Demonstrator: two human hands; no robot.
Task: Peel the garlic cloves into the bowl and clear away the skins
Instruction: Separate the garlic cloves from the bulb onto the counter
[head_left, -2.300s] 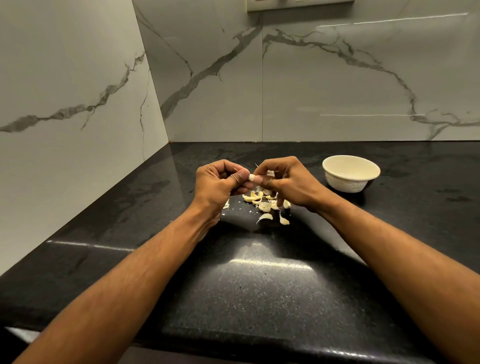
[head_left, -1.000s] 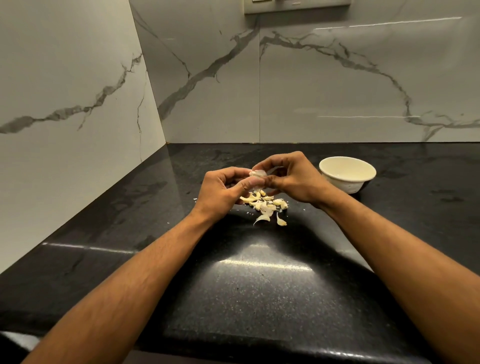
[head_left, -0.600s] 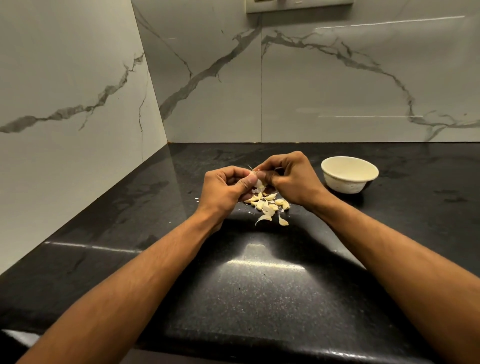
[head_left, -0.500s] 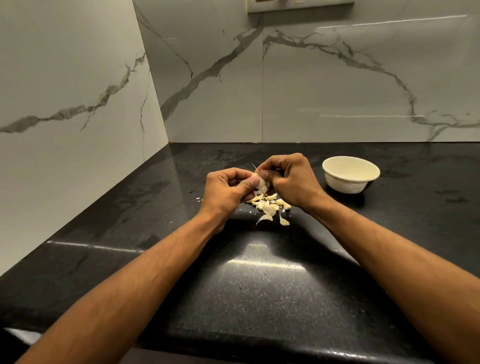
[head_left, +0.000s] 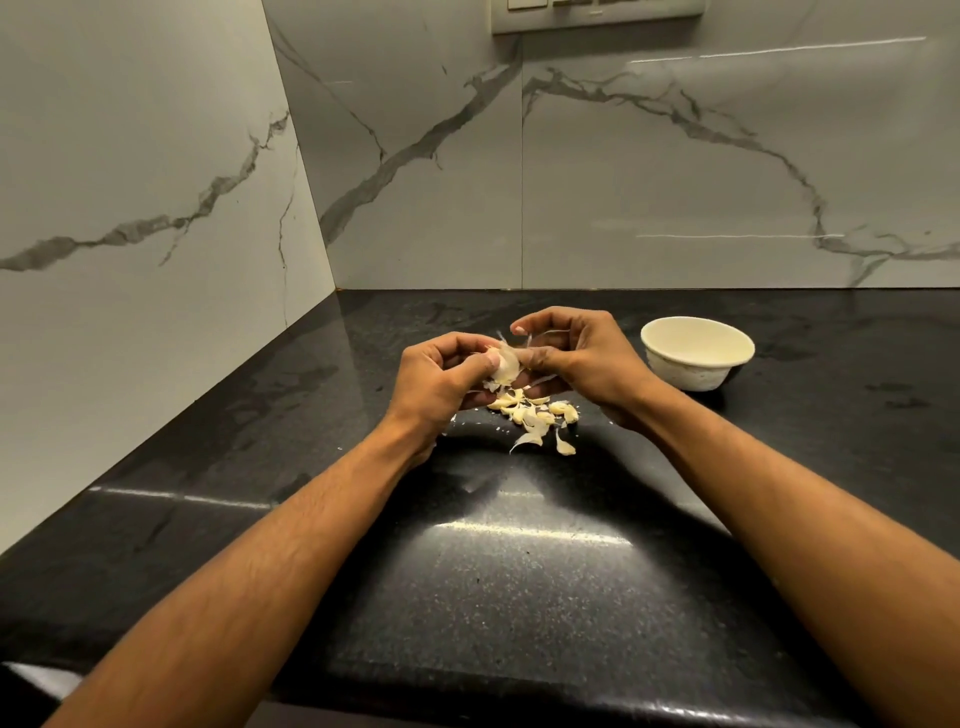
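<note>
My left hand (head_left: 441, 376) pinches a pale garlic clove (head_left: 505, 366) between thumb and curled fingers, a little above the counter. My right hand (head_left: 576, 353) faces it from the right, its fingertips pinching thin papery skin that stands off the clove. Under both hands lies a small heap of garlic cloves and skins (head_left: 537, 415) on the black counter. A cream bowl (head_left: 696, 353) stands to the right of my right hand; I cannot see what is inside it.
The black speckled counter (head_left: 519, 571) runs into a corner of white marble walls at the left and back. A switch plate (head_left: 597, 15) sits high on the back wall. Its front edge runs just below my forearms.
My hands have lifted slightly and my right fingers have drawn skin away from the clove, so more of the clove shows between them. The heap and the bowl stay put.
</note>
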